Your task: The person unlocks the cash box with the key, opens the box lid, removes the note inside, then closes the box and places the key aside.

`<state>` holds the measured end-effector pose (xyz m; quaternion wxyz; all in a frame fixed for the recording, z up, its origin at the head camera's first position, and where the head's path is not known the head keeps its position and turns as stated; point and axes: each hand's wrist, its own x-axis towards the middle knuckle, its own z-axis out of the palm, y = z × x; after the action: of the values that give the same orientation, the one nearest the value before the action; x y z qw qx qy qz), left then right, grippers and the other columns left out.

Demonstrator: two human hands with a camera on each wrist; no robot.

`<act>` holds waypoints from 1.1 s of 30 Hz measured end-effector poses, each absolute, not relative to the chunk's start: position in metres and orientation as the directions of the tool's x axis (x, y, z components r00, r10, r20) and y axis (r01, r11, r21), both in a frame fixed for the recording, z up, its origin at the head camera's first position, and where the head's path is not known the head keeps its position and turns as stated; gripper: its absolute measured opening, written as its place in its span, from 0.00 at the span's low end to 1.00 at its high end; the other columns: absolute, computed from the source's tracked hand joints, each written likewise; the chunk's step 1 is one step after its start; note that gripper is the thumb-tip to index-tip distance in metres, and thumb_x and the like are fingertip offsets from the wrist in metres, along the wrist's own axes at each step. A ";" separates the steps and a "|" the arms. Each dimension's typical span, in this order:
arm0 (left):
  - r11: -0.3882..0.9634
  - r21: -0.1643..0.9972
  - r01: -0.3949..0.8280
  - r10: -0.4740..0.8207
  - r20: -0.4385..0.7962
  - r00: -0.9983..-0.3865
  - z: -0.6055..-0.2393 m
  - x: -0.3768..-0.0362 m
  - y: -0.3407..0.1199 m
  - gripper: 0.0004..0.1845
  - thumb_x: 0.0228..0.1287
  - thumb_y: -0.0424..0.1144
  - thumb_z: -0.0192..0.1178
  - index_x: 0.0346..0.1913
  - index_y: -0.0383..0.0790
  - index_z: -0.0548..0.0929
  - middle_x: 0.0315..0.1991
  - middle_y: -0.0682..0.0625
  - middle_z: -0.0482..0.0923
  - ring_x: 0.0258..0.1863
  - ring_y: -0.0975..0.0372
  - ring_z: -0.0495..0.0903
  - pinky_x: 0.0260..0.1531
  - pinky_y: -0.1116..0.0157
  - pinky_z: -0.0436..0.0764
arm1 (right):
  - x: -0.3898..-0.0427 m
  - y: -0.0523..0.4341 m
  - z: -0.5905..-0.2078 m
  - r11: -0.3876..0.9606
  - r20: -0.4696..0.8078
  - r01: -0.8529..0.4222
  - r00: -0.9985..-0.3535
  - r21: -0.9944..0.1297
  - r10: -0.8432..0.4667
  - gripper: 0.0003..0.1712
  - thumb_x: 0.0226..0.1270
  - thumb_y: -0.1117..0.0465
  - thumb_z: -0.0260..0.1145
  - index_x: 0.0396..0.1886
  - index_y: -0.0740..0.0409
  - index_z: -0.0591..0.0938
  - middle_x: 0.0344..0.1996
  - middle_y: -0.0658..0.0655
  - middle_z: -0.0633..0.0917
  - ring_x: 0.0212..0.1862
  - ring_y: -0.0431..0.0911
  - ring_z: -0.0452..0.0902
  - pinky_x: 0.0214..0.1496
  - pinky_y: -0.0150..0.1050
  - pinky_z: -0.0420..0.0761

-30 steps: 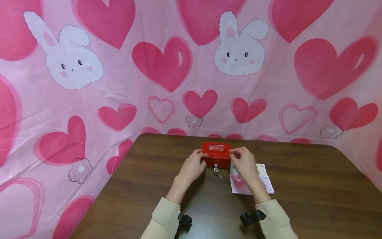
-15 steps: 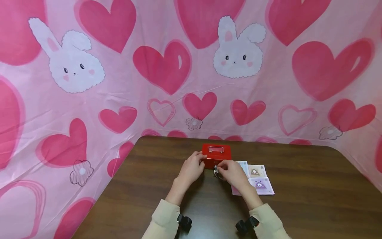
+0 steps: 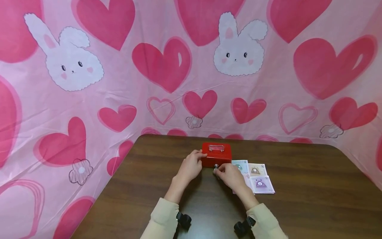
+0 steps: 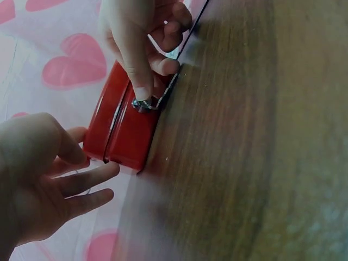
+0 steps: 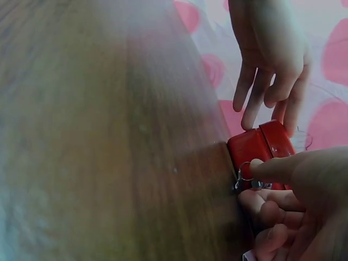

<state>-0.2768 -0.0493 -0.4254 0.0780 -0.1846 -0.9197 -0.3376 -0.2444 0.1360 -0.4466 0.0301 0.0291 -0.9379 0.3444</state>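
Note:
A small red cash box with a metal carrying handle on its lid stands closed on the table. My left hand rests its fingertips against the box's left end, its fingers fairly straight in the left wrist view. At the lock on the front, the thumb and fingers of my right hand pinch a key. From it hangs a metal ring, partly covered by that hand. How far the key sits in the lock is hidden.
Colourful play banknotes lie beside the box on the right, partly behind my right forearm. The brown wooden table reaches back to a pink cloth printed with hearts and rabbits.
My right hand has moved left from the box's right edge to the lock and now pinches the key there, uncovering more banknotes. My left hand stays at the box's left end.

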 end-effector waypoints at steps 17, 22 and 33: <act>0.725 0.537 0.431 0.324 0.286 -0.902 -0.423 -0.274 -0.051 0.17 0.68 0.32 0.57 0.57 0.41 0.84 0.61 0.43 0.78 0.60 0.51 0.80 0.61 0.52 0.78 | -0.243 0.128 -0.447 0.672 0.042 -0.024 -0.999 -0.740 0.011 0.11 0.64 0.58 0.69 0.25 0.59 0.83 0.18 0.51 0.81 0.22 0.44 0.71 0.23 0.34 0.72; 0.738 0.511 0.440 0.336 0.286 -0.897 -0.423 -0.273 -0.053 0.18 0.68 0.32 0.57 0.58 0.43 0.83 0.61 0.43 0.78 0.59 0.51 0.80 0.60 0.52 0.79 | -0.242 0.125 -0.446 0.629 0.011 0.011 -0.999 -0.778 0.032 0.09 0.64 0.60 0.68 0.27 0.59 0.81 0.18 0.52 0.82 0.17 0.43 0.72 0.19 0.34 0.75; 0.751 0.501 0.430 0.328 0.282 -0.902 -0.421 -0.272 -0.049 0.17 0.69 0.34 0.56 0.58 0.44 0.84 0.62 0.44 0.77 0.59 0.51 0.80 0.57 0.48 0.79 | -0.244 0.128 -0.445 0.708 0.101 -0.080 -0.995 -0.702 -0.013 0.07 0.61 0.61 0.70 0.27 0.57 0.81 0.18 0.50 0.80 0.21 0.43 0.72 0.26 0.35 0.75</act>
<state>-0.2722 -0.0495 -0.4208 0.0883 -0.2034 -0.9315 -0.2884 -0.2442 0.1283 -0.4446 0.0440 0.0253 -0.9231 0.3812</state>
